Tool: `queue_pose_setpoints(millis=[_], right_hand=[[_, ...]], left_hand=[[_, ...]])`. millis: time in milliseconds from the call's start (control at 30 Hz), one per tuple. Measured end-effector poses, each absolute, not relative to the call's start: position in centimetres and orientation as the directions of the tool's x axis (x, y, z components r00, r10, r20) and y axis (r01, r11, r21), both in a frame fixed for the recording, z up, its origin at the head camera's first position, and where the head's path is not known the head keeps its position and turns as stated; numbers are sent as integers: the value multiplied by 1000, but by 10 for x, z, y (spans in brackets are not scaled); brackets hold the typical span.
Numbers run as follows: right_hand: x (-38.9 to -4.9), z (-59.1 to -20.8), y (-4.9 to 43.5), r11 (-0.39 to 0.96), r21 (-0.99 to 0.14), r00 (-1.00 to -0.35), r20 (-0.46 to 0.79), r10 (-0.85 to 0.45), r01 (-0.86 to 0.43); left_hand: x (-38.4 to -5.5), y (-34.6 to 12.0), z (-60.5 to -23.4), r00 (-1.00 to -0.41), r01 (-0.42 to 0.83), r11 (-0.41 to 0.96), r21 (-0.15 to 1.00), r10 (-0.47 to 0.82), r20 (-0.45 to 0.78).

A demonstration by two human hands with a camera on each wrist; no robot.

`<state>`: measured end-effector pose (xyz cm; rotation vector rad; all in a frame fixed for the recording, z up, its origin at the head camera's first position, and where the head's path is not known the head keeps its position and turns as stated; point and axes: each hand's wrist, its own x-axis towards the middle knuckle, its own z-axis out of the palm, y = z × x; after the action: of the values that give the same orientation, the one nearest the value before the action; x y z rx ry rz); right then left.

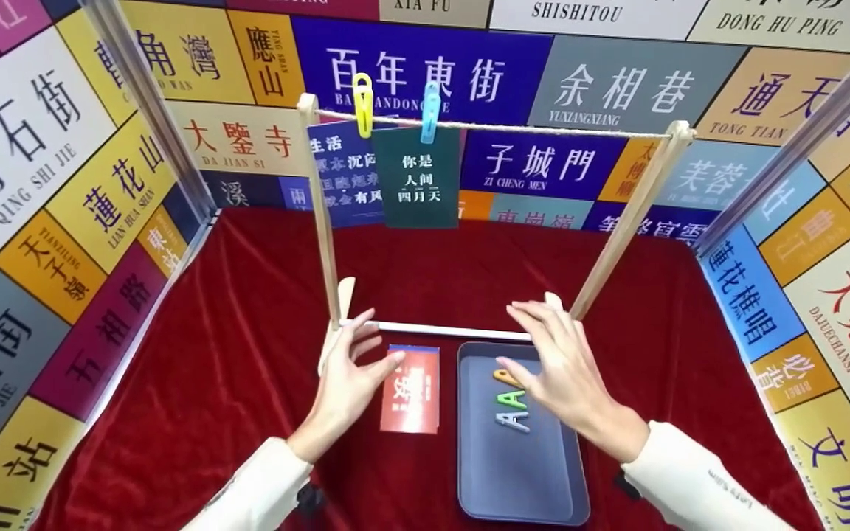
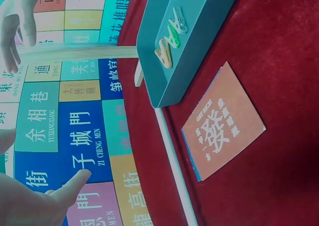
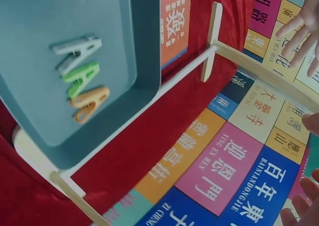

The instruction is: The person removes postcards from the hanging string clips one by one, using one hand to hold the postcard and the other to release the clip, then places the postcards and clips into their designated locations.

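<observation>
Red card (image 1: 410, 398) lies lower than the left hand (image 1: 350, 376) and right hand (image 1: 569, 367) — both raised, thumbs inward, each grip loosely spread.

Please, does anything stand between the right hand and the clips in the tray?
Nothing visible does: the clips lie uncovered in the open tray, and no object shows between them and the right hand.

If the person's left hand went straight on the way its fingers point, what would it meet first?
Probably the dark green hanging card, judging by the head view; its depth relative to the left hand is unclear.
</observation>
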<state>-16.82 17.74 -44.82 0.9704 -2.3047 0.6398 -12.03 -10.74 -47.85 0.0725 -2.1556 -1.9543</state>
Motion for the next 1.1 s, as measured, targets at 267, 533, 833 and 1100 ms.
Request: queue_pose_setpoints(millis=[267, 533, 833, 1100], right_hand=[[-179, -434, 173, 561, -171, -514, 667, -539, -810], [-188, -421, 171, 522, -143, -470, 671, -573, -841], [-198, -404, 163, 490, -107, -423, 680, -599, -865], [-207, -392, 158, 471, -68, -383, 689, -616, -880]], left_hand=[[-129, -106, -463, -971, 150, 93, 984, -172, 164], [-139, -107, -452, -974, 165, 90, 982, -144, 177], [-150, -109, -437, -967, 191, 142, 971, -143, 211], [-160, -109, -422, -968, 169, 130, 977, -166, 190]])
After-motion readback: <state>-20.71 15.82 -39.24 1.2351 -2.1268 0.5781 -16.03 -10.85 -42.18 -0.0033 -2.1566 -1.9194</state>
